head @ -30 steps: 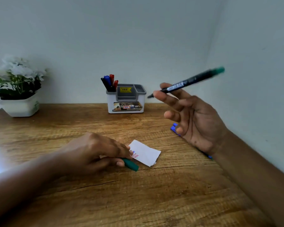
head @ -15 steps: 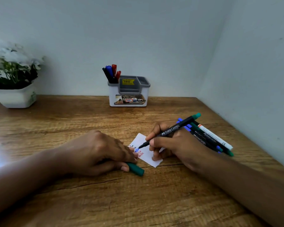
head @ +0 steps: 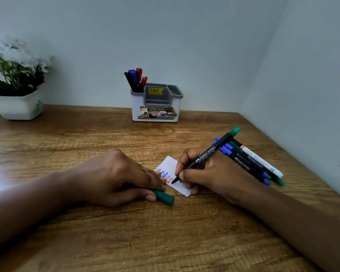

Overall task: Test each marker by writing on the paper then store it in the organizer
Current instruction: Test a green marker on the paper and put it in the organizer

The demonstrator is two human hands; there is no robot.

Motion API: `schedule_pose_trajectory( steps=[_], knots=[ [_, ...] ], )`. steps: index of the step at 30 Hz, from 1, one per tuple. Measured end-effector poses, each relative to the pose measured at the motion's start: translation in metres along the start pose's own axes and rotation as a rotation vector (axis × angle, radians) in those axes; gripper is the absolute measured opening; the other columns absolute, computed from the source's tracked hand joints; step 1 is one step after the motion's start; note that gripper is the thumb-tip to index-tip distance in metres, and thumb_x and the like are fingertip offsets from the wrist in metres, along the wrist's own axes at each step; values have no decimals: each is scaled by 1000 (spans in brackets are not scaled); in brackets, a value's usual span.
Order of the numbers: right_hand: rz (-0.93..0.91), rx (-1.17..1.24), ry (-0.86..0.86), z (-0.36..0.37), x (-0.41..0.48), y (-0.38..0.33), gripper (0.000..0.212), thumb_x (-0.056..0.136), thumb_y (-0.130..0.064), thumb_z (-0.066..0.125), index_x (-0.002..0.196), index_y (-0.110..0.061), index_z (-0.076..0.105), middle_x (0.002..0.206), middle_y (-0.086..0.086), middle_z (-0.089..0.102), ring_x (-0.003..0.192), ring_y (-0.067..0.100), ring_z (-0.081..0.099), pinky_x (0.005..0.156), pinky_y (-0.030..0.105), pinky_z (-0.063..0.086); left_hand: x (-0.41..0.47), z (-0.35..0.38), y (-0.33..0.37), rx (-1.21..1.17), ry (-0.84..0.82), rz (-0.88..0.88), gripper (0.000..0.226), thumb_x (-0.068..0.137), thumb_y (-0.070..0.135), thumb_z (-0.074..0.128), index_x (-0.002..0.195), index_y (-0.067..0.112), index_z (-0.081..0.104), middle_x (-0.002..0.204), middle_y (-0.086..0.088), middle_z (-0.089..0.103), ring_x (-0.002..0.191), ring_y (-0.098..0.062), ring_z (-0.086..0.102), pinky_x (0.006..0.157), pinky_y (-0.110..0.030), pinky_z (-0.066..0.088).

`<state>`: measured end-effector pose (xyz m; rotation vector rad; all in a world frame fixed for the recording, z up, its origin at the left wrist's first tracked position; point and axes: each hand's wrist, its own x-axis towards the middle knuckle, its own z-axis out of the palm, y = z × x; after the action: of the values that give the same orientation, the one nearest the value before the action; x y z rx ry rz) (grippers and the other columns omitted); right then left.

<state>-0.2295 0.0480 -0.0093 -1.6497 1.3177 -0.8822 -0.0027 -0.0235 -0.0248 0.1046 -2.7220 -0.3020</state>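
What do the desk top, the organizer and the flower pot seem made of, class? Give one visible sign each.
Desk top: wood or wood-look laminate, matt; brown grain lines show.
Organizer: likely moulded plastic, smooth; white body, grey insert.
Flower pot: white, smooth; plastic or ceramic, too blurred to tell.

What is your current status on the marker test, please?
Right hand grips green marker, tip on paper. Left hand holds green cap, steadies paper. Nothing blocks organizer.

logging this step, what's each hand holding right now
Left hand: holds the green cap, fingertips on the paper.
Right hand: grips the green marker, tip on the paper.
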Motion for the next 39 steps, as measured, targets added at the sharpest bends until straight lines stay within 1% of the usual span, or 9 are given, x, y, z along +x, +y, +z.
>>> schedule_pose_trajectory(
  steps=[6,10,19,22,25,30,34,39],
  knots=[
    [-12,-34,-2,1,1,-1,13,79,3,62,74,-9,65,63,7,61,51,12,56,48,22,50,0,1,0,-17,13,-1,27,94,28,63,115,13,71,117,5,71,113,-1,63,87,-31,58],
    [-17,-66,-9,2,1,-2,14,78,4,61,74,-9,64,59,3,61,47,11,55,47,21,48,0,1,0,-25,19,-4,27,93,27,64,114,13,71,117,4,71,113,-1,64,87,-31,58],
    [-3,-37,5,1,2,-1,5,79,3,60,78,-1,63,61,7,59,52,13,55,48,20,49,0,1,-1,-25,30,4,25,92,26,66,112,12,72,115,5,72,111,-3,65,85,-33,59],
    [5,-25,-3,1,2,-1,8,79,3,59,76,-3,63,62,7,60,55,14,55,48,21,50,0,1,-1,-33,29,2,24,92,26,66,111,12,72,115,4,72,111,-2,65,86,-33,59],
    [11,7,-5,1,3,0,12,81,4,59,75,-6,63,59,3,60,54,13,55,48,22,50,0,1,-1,-28,27,1,25,92,26,66,112,12,72,116,5,72,112,-2,64,87,-32,58],
    [4,-24,-20,1,1,-2,7,80,3,60,78,-2,64,63,7,60,54,12,56,48,21,50,0,2,-2,-34,27,3,24,92,24,68,112,12,72,115,6,71,111,-3,65,87,-33,59],
    [20,26,-1,1,2,-1,15,80,5,58,73,-7,63,59,4,59,50,10,55,47,21,49,0,2,-2,-38,28,2,24,92,25,67,112,11,72,114,5,72,110,-4,66,85,-34,59],
    [26,12,7,1,3,0,13,80,3,59,73,-7,63,60,4,59,53,13,56,49,22,50,1,2,-1,-29,25,3,25,92,26,65,112,11,72,115,3,72,110,-4,66,84,-33,60]
  ],
)
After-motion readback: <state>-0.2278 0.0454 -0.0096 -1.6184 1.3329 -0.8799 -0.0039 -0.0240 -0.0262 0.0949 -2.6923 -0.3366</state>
